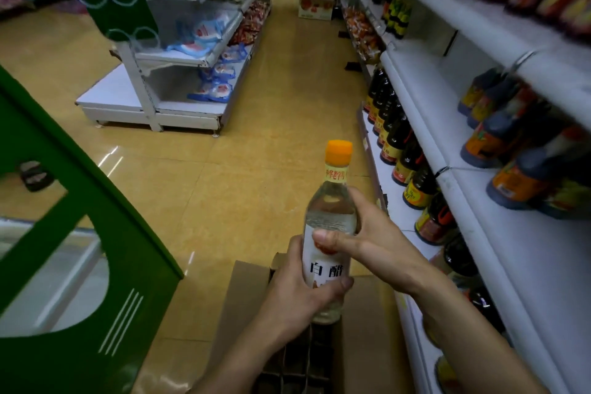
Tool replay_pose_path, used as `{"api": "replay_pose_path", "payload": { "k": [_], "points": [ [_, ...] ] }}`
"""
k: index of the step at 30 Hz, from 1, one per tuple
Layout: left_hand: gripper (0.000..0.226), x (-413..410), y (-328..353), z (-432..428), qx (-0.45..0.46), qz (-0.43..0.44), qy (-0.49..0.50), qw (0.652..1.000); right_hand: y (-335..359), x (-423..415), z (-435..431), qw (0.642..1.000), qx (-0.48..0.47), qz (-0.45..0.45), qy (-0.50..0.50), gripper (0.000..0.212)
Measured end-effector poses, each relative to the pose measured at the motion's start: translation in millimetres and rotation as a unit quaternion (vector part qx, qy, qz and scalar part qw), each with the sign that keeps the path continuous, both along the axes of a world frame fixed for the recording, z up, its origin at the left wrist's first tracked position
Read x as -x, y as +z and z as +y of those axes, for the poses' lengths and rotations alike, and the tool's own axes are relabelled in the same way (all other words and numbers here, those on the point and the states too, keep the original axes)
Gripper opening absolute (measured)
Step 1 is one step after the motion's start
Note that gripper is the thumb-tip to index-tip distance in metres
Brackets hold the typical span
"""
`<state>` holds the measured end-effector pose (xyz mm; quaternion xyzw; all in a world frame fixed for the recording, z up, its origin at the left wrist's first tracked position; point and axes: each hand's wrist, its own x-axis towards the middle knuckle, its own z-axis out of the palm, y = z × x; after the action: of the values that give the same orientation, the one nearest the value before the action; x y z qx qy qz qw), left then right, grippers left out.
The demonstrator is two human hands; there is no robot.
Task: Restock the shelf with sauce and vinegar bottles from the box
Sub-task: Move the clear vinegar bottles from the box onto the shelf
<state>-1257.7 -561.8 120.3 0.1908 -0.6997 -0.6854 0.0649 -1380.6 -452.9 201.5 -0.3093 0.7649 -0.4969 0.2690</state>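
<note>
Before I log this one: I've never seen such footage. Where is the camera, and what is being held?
No machine here: one wide-angle camera sits on a person's head, looking forward and down a shop aisle. The two bare arms are that person's. The left hand grips the lower part of a clear bottle with an orange cap; the right hand grips it higher up. Below them stands an open cardboard box with dividers. On the right, a white shelf carries rows of dark bottles.
</note>
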Motion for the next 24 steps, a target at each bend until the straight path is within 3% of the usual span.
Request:
{"api": "replay_pose_path", "payload": {
  "k": [7,12,24],
  "points": [
    [0.067,6.4,175.5,2.8,0.022,0.039,-0.022,0.999,179.1,-7.0,7.7,0.999,0.003,0.041,-0.011,0.056],
    [0.054,12.8,299.5,0.1,0.022,0.070,-0.033,0.997,295.6,-19.1,15.1,0.995,0.032,0.080,-0.047,0.073],
    [0.046,13.7,506.5,-1.7,0.035,0.151,-0.077,0.985,486.6,-41.2,27.2,0.982,0.092,0.133,-0.099,0.083]
  ]
}}
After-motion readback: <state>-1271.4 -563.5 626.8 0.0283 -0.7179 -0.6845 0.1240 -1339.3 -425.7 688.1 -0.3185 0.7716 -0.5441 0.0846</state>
